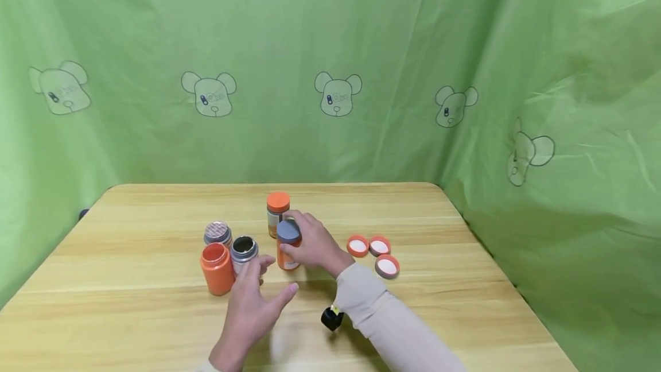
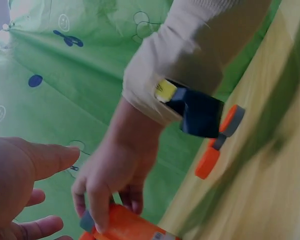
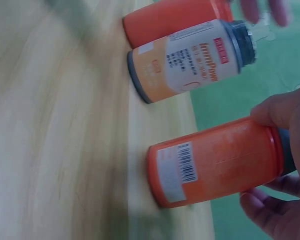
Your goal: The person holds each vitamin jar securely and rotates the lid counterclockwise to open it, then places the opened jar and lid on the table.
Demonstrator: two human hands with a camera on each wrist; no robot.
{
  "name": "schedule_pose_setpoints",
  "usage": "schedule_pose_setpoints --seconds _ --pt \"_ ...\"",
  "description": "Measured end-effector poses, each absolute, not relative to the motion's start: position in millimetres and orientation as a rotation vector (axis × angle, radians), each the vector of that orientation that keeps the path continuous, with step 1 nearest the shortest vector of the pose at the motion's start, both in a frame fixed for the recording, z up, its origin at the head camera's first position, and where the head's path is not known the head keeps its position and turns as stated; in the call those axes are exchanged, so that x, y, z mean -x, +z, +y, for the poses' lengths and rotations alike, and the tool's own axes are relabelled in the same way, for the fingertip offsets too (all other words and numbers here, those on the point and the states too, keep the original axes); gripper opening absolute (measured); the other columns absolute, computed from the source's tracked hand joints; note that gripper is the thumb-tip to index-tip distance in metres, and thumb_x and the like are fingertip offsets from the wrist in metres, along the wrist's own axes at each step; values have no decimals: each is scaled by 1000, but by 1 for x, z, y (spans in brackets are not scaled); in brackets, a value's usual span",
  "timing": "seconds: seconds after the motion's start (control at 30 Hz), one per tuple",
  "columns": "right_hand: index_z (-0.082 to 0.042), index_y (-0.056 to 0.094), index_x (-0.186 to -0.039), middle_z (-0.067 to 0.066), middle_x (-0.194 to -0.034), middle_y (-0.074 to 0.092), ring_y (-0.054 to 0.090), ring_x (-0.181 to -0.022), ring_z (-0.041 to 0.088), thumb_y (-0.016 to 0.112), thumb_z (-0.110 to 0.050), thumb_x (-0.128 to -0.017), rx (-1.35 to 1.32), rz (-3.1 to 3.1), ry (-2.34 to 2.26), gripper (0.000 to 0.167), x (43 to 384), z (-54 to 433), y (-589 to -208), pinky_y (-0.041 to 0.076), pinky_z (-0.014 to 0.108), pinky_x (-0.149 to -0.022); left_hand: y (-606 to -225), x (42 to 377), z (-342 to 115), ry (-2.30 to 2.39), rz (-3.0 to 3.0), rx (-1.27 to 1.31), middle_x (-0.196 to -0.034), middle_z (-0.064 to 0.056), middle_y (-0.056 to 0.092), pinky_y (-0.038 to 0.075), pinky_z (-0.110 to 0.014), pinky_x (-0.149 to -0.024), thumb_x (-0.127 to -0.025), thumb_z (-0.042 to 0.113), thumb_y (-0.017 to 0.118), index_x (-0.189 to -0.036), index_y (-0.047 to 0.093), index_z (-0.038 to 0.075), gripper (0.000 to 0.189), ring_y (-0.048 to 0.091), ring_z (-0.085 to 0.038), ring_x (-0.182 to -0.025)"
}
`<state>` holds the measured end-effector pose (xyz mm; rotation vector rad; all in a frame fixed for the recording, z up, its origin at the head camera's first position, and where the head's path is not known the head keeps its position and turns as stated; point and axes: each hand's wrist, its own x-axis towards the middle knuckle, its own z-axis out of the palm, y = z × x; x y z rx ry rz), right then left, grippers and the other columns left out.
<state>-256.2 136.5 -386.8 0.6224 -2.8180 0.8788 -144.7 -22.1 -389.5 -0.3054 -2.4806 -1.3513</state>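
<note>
My right hand (image 1: 316, 245) grips an upright orange bottle (image 1: 288, 254) with a grey lid (image 1: 289, 231) near its top; the right wrist view shows thumb and fingers around the upper end of the bottle (image 3: 215, 162). Held with fingers spread and thumb apart, my left hand (image 1: 253, 309) has nothing in its grasp. It is nearest to an uncapped bottle (image 1: 244, 249) with a dark mouth, whose label (image 3: 195, 60) is white and orange. Beside that stand an uncapped orange bottle (image 1: 217, 273) and a bottle with a silvery patterned top (image 1: 218, 231).
Behind the gripped bottle stands another bottle with an orange lid (image 1: 279, 202). To the right, three loose lids (image 1: 387, 267) lie with their white insides up. A black wrist camera (image 1: 331, 318) hangs at the right sleeve. Green curtains (image 1: 330, 148) border the wooden table (image 1: 129, 326).
</note>
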Motion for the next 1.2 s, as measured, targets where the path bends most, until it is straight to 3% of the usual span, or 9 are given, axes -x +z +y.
schedule_pose_setpoints --seconds 0.5,0.73,0.93,1.2 --pt "-26 43 -146 5 -108 51 53 -89 17 65 -33 -90 -638 -2873 851 61 217 164 -381 49 33 -74 -406 147 -14 -1306 -2613 382 -124 -16 55 48 -49 -89 -78 24 82 -126 51 -1 63 56 -33 -109" --pt "-26 54 -137 1 -98 50 49 -80 14 64 -39 -89 -668 -2826 826 50 199 169 -378 45 29 -65 -409 150 -11 -1252 -2673 434 -131 -20 52 41 -55 -97 -77 26 83 -134 47 -2 72 50 -39 -120" --pt "-21 56 -126 -1 -105 58 53 -84 14 62 -52 -89 -661 -2826 907 49 190 169 -373 45 29 -65 -412 151 -8 -1210 -2654 500 -125 -19 54 46 -52 -92 -74 27 85 -133 46 -2 76 56 -34 -110" --pt "-18 54 -114 -4 -83 58 53 -66 11 58 -54 -91 -677 -2830 1033 43 186 169 -373 45 27 -56 -415 151 -5 -1145 -2582 478 -116 -17 57 49 -48 -85 -73 18 85 -128 50 -3 69 57 -28 -99"
